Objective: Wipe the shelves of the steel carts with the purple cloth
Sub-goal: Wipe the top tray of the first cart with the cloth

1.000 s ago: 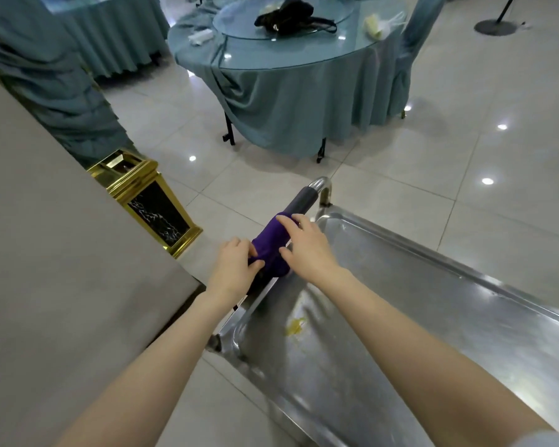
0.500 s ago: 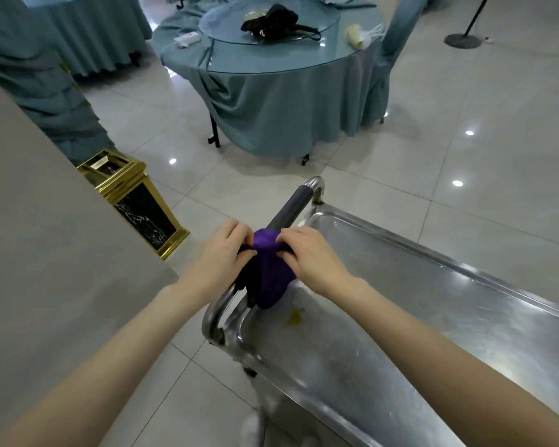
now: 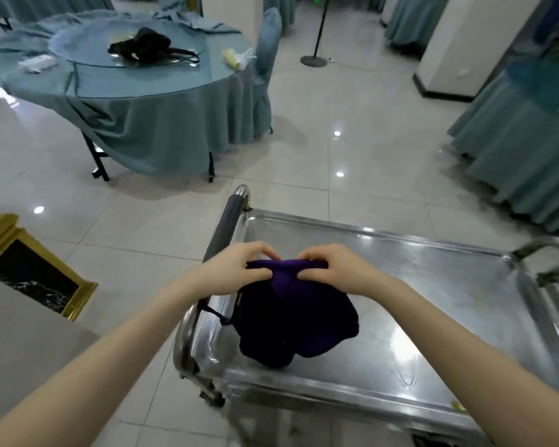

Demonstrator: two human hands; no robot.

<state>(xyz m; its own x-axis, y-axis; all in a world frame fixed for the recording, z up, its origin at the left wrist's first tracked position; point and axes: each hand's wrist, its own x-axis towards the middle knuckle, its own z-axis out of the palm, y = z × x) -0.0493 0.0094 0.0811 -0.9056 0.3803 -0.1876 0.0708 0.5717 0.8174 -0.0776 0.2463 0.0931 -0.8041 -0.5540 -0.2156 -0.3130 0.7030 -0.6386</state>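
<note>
Purple cloth [image 3: 299, 321]; silver steel cart [image 3: 433, 285]; teal tablecloth [image 3: 162, 124]; gold-black bin [image 3: 29, 269].

Glossy tiled floor [image 3: 352, 101], teal-draped round table [image 3: 162, 124]

Shelf [image 3: 433, 285] right of purple cloth [image 3: 304, 321] passable; grey handle [image 3: 224, 227], steel handle [image 3: 536, 245] bound ends.

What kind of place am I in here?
Probably a restaurant banquet hall: a round table draped in teal cloth with a glass turntable, a teal-covered chair beside it, and a steel serving cart.
</note>
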